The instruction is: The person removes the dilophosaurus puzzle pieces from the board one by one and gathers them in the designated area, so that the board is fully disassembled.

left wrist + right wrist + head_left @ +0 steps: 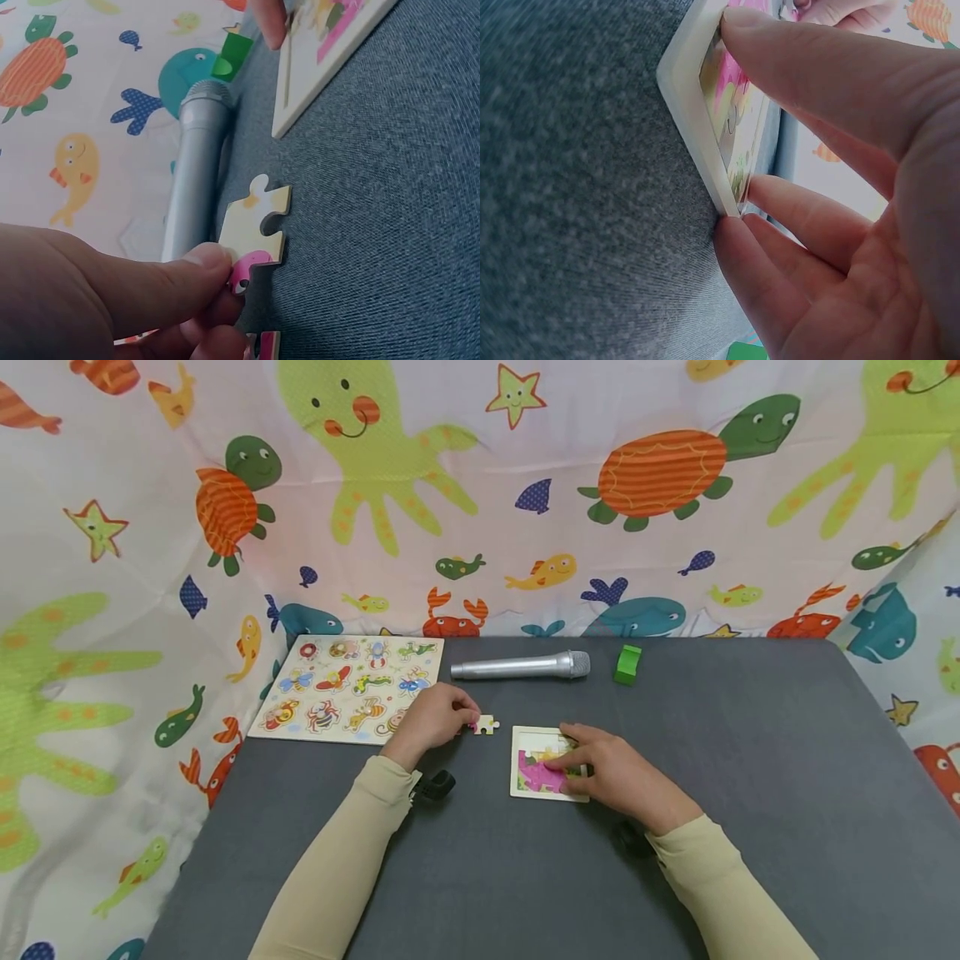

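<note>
A cream jigsaw piece (251, 229) with a pink patch is pinched between the thumb and fingers of my left hand (435, 718), just above the cloth. Part of a second, pink-edged piece (268, 346) shows below those fingers in the left wrist view. To the right lies a small square puzzle tray (515, 768), partly filled with pink, yellow and green pieces. My right hand (611, 768) holds this tray at its right side, with the thumb (754, 30) over the frame and other fingers at the edge and corner. That hand covers part of the picture.
Behind my left hand lies a wooden insect peg board (300, 727). A silver microphone (517, 667) lies farther back, with a green block (627, 665) to its right. The grey tabletop (750, 735) meets a sea-animal curtain (480, 468) at the back.
</note>
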`<action>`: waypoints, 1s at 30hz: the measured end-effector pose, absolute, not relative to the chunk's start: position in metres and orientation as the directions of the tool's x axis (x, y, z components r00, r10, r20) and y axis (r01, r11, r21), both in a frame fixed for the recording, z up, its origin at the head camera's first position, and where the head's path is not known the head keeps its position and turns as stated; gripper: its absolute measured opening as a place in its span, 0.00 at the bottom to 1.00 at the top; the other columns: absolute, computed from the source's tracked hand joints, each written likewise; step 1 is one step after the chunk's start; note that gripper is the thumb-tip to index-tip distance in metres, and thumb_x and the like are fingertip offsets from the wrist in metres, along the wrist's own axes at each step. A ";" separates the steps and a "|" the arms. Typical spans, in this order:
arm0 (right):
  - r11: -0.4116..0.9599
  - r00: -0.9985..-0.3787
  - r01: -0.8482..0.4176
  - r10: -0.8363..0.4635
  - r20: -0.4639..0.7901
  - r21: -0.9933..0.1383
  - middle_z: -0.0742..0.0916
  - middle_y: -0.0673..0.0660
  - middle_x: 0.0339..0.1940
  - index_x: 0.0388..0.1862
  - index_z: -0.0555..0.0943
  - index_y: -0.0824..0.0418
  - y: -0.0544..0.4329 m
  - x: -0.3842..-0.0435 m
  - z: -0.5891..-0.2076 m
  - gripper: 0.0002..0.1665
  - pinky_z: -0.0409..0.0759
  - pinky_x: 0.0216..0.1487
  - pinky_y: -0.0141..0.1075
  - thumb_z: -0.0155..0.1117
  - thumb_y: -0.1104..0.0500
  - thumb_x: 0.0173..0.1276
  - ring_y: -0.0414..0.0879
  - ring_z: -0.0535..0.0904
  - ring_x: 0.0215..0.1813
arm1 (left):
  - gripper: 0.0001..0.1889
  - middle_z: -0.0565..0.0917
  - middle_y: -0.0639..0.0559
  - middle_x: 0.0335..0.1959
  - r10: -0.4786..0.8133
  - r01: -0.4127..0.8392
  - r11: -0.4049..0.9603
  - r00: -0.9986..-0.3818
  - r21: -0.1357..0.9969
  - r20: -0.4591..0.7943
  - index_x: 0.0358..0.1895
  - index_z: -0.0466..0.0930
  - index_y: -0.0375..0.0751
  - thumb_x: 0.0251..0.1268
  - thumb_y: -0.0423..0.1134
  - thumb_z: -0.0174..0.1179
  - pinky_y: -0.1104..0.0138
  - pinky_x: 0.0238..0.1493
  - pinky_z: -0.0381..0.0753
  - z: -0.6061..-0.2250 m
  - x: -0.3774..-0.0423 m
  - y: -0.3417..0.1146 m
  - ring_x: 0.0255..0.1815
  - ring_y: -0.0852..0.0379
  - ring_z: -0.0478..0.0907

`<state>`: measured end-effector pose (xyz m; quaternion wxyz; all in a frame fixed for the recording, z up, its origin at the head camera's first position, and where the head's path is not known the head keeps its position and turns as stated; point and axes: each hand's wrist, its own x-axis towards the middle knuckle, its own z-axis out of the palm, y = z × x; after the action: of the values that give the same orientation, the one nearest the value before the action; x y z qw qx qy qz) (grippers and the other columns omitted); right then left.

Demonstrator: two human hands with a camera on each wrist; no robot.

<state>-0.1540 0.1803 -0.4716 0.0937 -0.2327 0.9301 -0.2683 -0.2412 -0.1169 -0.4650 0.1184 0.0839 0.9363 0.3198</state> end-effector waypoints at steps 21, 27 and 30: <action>0.752 -0.876 -0.373 -0.479 -0.062 -0.543 0.75 0.65 0.82 0.60 0.92 0.48 0.182 -0.155 -0.471 0.20 0.71 0.78 0.63 0.78 0.58 0.70 0.67 0.69 0.83 | 0.06 0.91 0.54 0.39 0.195 0.070 0.821 -0.967 0.566 -0.163 0.42 0.94 0.50 0.76 0.45 0.70 0.63 0.43 0.79 -0.470 -0.243 -0.112 0.39 0.55 0.82; 0.744 -0.871 -0.386 -0.489 -0.050 -0.545 0.76 0.66 0.82 0.60 0.92 0.48 0.182 -0.155 -0.471 0.20 0.71 0.78 0.64 0.78 0.57 0.70 0.67 0.70 0.83 | 0.06 0.91 0.53 0.39 0.192 0.061 0.821 -0.966 0.568 -0.174 0.44 0.94 0.49 0.76 0.44 0.69 0.64 0.39 0.79 -0.467 -0.244 -0.113 0.37 0.56 0.82; 0.742 -0.870 -0.388 -0.491 -0.050 -0.547 0.76 0.65 0.82 0.61 0.92 0.48 0.183 -0.155 -0.472 0.20 0.71 0.78 0.64 0.78 0.57 0.70 0.67 0.70 0.83 | 0.07 0.90 0.54 0.38 0.188 0.061 0.821 -0.968 0.568 -0.169 0.44 0.94 0.49 0.76 0.45 0.69 0.64 0.39 0.79 -0.464 -0.243 -0.112 0.36 0.56 0.82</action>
<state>-0.1552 0.1827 -0.4716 0.0956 -0.2365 0.9284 -0.2702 -0.2426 -0.1123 -0.4642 0.1093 0.0656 0.9479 0.2920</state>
